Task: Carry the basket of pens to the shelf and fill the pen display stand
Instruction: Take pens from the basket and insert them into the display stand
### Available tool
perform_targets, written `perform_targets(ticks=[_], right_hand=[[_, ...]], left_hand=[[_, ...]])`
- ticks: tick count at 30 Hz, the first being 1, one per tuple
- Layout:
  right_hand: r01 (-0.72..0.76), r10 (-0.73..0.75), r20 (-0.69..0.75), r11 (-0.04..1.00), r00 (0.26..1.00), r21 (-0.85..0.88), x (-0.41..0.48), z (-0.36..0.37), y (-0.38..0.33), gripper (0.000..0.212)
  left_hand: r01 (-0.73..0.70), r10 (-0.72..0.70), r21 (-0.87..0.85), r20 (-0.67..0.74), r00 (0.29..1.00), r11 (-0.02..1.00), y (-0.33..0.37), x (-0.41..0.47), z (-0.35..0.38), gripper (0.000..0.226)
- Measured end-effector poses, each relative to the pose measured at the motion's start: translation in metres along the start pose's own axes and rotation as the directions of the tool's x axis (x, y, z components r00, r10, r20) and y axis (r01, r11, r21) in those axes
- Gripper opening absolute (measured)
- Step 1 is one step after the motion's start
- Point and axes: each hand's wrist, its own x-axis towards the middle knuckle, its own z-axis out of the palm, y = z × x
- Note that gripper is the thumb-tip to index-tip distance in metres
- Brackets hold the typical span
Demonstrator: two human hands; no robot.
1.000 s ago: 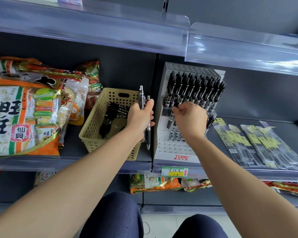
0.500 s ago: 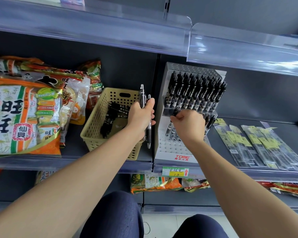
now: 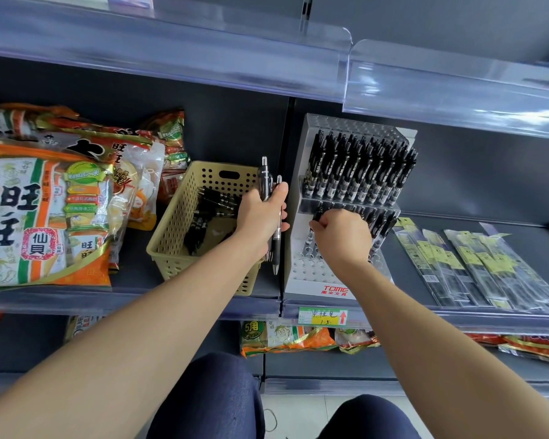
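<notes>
A beige perforated basket [image 3: 175, 242] stands on the shelf with several black pens [image 3: 214, 205] lying inside. Just right of it, my left hand [image 3: 260, 217] grips two pens [image 3: 274, 198] upright. The white stepped pen display stand [image 3: 317, 270] sits to the right; its upper tier is packed with black pens [image 3: 355, 172], and its front rows show bare holes. My right hand [image 3: 343, 236] is over the middle tier, pinching one black pen [image 3: 317, 215] with its tip down in the stand's holes.
Large orange snack bags [image 3: 42, 217] fill the shelf left of the basket. Flat packs of pens [image 3: 476, 264] lie right of the stand. A clear-fronted upper shelf [image 3: 346, 71] overhangs. A price tag [image 3: 322, 315] hangs below the stand. My knees [image 3: 210, 397] are below.
My right hand has come down and slightly forward from the upper tier to the middle tier with a pen. My left hand has stayed in place holding its pens.
</notes>
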Motion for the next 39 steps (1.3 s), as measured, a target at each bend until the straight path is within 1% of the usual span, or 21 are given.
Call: perform_targets(ticks=[3, 4, 5, 6, 7, 8, 9, 10, 11, 12, 15, 20, 22, 23, 25, 27, 29, 32, 34, 37, 39], right_hand=[[0.005, -0.005, 0.0, 1.0, 1.0, -0.009, -0.001, -0.004, 0.001, 0.038], [0.008, -0.007, -0.018, 0.999, 1.0, 0.048, -0.002, -0.006, 0.0, 0.041], [0.023, -0.019, -0.026, 0.987, 0.999, 0.159, -0.004, -0.008, -0.002, 0.041], [0.048, -0.047, -0.011, 0.947, 0.999, 0.318, -0.005, -0.011, -0.005, 0.036], [0.055, -0.076, 0.022, 0.865, 0.997, 0.499, -0.008, -0.016, -0.01, 0.026], [0.024, -0.097, 0.074, 0.752, 0.992, 0.659, -0.011, -0.022, -0.015, 0.015], [-0.031, -0.111, 0.132, 0.641, 0.985, 0.767, -0.013, -0.027, -0.018, 0.012], [-0.081, -0.126, 0.182, 0.561, 0.975, 0.824, -0.014, -0.032, -0.02, 0.015], [-0.108, -0.139, 0.21, 0.526, 0.968, 0.843, -0.014, -0.034, -0.021, 0.018], [-0.117, -0.143, 0.224, 0.527, 0.964, 0.841, -0.012, -0.034, -0.02, 0.019], [-0.121, -0.145, 0.251, 0.587, 0.957, 0.8, -0.008, -0.032, -0.017, 0.015], [-0.227, -0.116, 0.343, 0.551, 0.932, 0.803, -0.005, -0.03, -0.017, 0.011], [-0.232, -0.112, 0.347, 0.55, 0.931, 0.803, -0.006, -0.031, -0.017, 0.008], [-0.224, -0.113, 0.336, 0.546, 0.935, 0.807, -0.006, -0.031, -0.017, 0.008], [-0.189, -0.085, 0.281, 0.554, 0.956, 0.811, -0.005, -0.032, -0.016, 0.009], [-0.119, -0.008, 0.161, 0.64, 0.987, 0.759, -0.001, -0.03, -0.013, 0.01], [-0.078, 0.073, 0.036, 0.727, 0.997, 0.682, 0.003, -0.028, -0.01, 0.012], [-0.025, 0.096, -0.087, 0.802, 0.992, 0.596, 0.004, -0.025, -0.008, 0.011], [0.007, 0.077, -0.13, 0.835, 0.989, 0.55, 0.003, -0.024, -0.008, 0.011], [0.015, 0.07, -0.142, 0.851, 0.987, 0.524, 0.002, -0.019, -0.008, 0.011], [0.008, 0.074, -0.14, 0.859, 0.987, 0.513, 0.002, -0.016, -0.009, 0.011]], left_hand=[[0.043, -0.042, -0.037, 0.016, 0.999, 0.998, 0.001, -0.001, 0.001, 0.028], [0.06, -0.059, -0.051, 0.022, 0.998, 0.997, 0.001, 0.0, 0.001, 0.03], [0.076, -0.075, -0.055, 0.03, 0.997, 0.996, 0.001, 0.001, 0.001, 0.032], [0.094, -0.092, -0.061, 0.037, 0.995, 0.994, 0.002, 0.001, 0.001, 0.034], [0.113, -0.109, -0.083, 0.054, 0.993, 0.99, 0.003, 0.0, 0.001, 0.034], [0.134, -0.125, -0.112, 0.084, 0.989, 0.985, 0.005, -0.002, 0.001, 0.033], [0.149, -0.135, -0.125, 0.113, 0.984, 0.981, 0.006, -0.004, 0.002, 0.032], [0.162, -0.145, -0.125, 0.132, 0.981, 0.979, 0.007, -0.005, 0.002, 0.031], [0.172, -0.154, -0.115, 0.147, 0.977, 0.978, 0.007, -0.006, 0.001, 0.03], [0.184, -0.167, -0.105, 0.155, 0.974, 0.977, 0.007, -0.006, -0.001, 0.028], [0.208, -0.188, -0.089, 0.196, 0.962, 0.974, 0.007, -0.008, -0.007, 0.022], [0.248, -0.203, -0.114, 0.307, 0.93, 0.962, 0.01, -0.014, -0.01, 0.022], [0.259, -0.206, -0.136, 0.319, 0.925, 0.956, 0.013, -0.015, -0.009, 0.027], [0.263, -0.207, -0.157, 0.305, 0.93, 0.952, 0.014, -0.015, -0.008, 0.025], [0.24, -0.189, -0.191, 0.25, 0.95, 0.952, 0.013, -0.014, -0.007, 0.01], [0.171, -0.145, -0.133, 0.185, 0.972, 0.976, 0.009, -0.009, -0.007, 0.021], [0.107, -0.097, -0.076, 0.118, 0.988, 0.991, 0.005, -0.005, -0.007, 0.028], [0.049, -0.047, -0.03, 0.079, 0.996, 0.998, 0.004, -0.005, -0.009, 0.028], [0.022, -0.023, 0.009, 0.103, 0.994, 1.0, 0.004, -0.005, -0.009, 0.031], [0.022, -0.024, 0.019, 0.118, 0.993, 1.0, 0.007, -0.005, -0.007, 0.045], [0.033, -0.036, 0.023, 0.133, 0.99, 0.999, 0.01, -0.007, -0.007, 0.042]])
